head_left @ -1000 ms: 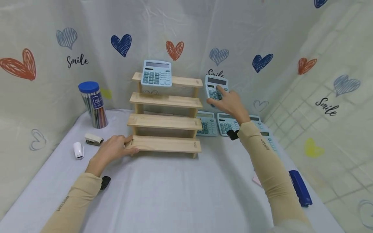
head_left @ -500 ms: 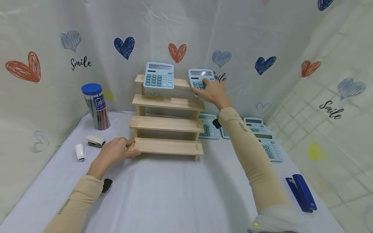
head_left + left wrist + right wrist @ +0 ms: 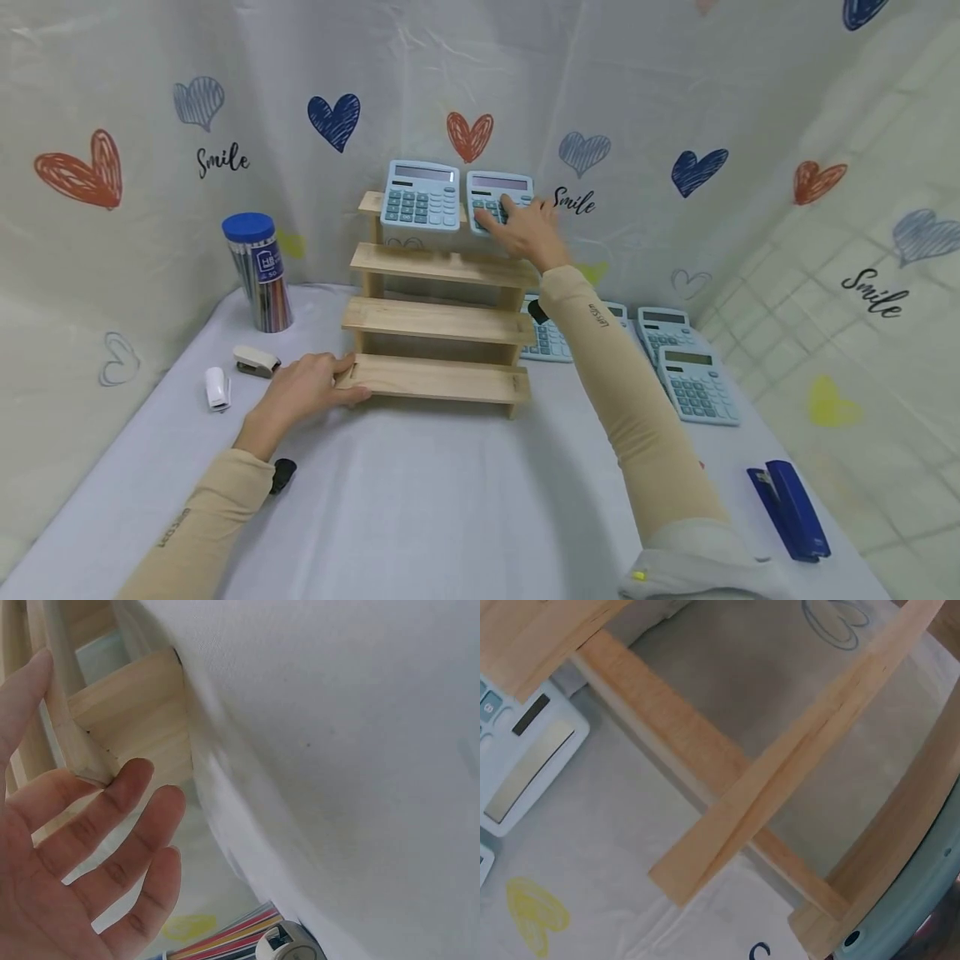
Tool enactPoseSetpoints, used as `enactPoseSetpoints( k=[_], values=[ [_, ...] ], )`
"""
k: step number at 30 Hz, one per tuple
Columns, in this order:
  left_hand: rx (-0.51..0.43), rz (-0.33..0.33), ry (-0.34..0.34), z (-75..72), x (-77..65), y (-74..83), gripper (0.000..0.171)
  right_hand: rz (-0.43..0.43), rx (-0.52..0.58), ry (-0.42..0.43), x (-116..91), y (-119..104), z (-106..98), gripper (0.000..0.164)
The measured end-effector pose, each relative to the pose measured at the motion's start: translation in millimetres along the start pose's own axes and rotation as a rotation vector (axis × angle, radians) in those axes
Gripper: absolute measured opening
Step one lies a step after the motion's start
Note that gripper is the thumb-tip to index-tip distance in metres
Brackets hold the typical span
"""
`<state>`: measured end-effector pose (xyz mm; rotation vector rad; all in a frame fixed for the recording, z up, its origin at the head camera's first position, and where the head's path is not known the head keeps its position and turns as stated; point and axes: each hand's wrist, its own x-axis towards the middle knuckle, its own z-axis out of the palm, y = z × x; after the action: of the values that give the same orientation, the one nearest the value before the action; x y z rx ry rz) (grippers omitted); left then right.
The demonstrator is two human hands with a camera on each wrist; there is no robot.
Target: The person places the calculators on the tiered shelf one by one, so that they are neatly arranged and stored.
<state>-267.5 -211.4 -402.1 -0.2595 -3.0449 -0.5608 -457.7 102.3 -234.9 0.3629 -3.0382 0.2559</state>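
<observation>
A four-step wooden display rack (image 3: 438, 321) stands at the middle back of the table in the head view. My left hand (image 3: 303, 390) pinches the left end of its lowest step; in the left wrist view the thumb and index finger lie around the plank's corner, other fingers spread. On the top step, at left, leans a light-blue calculator (image 3: 422, 196). Beside it to the right, a second light-blue calculator (image 3: 495, 190) is held by my right hand (image 3: 534, 233), thumb and a finger on its keys. Only this calculator's rim (image 3: 930, 881) shows in the right wrist view.
Several more calculators (image 3: 699, 387) lie at the table's right rear, partly behind the right arm. A blue stapler (image 3: 795, 512) lies at right. At left stand a blue-lidded pencil tub (image 3: 260, 275), a beige stapler (image 3: 257, 361) and a small white stapler (image 3: 217, 389).
My right hand has carried the calculator leftward from beside the rack to the top step, close to the first calculator. My left hand keeps its hold on the lowest step.
</observation>
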Motion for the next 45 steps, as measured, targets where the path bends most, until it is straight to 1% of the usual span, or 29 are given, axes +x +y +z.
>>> enactPoseSetpoints(
  k=[6, 11, 14, 17, 21, 24, 27, 29, 31, 34, 38, 41, 45],
  values=[
    [0.017, 0.006, 0.003, 1.7, 1.3, 4.5, 0.082, 0.016, 0.022, 0.029, -4, -2, -1, 0.09],
    [0.0, 0.013, -0.002, 3.8, 1.6, 8.1, 0.082, 0.034, 0.067, 0.02, -7, -1, -4, 0.09],
    [-0.005, 0.016, -0.008, 4.8, 0.7, 10.0, 0.082, 0.043, 0.1, 0.03, -10, 6, -5, 0.088],
    [0.001, 0.017, -0.001, 5.0, -0.3, 10.1, 0.082, 0.029, 0.12, 0.082, -14, 22, -6, 0.085],
    [-0.002, 0.011, 0.006, 3.7, -2.0, 8.4, 0.082, 0.034, 0.172, 0.142, -28, 52, -5, 0.081],
    [-0.003, 0.005, 0.001, 2.1, -2.6, 6.5, 0.082, 0.07, 0.218, 0.152, -43, 77, 1, 0.081],
    [-0.004, 0.001, -0.003, 0.6, -2.7, 5.4, 0.082, 0.109, 0.244, 0.143, -58, 105, 10, 0.082],
    [-0.005, 0.001, -0.004, -0.1, -2.9, 5.3, 0.082, 0.132, 0.262, 0.117, -69, 125, 16, 0.084],
    [-0.008, 0.004, -0.007, -0.6, -3.3, 5.5, 0.082, 0.159, 0.257, 0.09, -82, 145, 22, 0.088],
    [-0.015, 0.004, -0.018, -0.6, -3.9, 5.6, 0.083, 0.172, 0.202, 0.053, -102, 176, 33, 0.091],
    [-0.012, 0.006, -0.02, -0.5, -3.8, 5.3, 0.083, 0.16, 0.075, -0.005, -128, 218, 48, 0.09],
    [-0.013, 0.004, -0.022, -0.4, -3.9, 4.8, 0.083, 0.203, 0.022, -0.096, -145, 245, 57, 0.093],
    [-0.005, 0.008, -0.032, -1.0, -3.4, 5.6, 0.083, 0.34, 0.047, -0.26, -167, 279, 66, 0.102]
  ],
)
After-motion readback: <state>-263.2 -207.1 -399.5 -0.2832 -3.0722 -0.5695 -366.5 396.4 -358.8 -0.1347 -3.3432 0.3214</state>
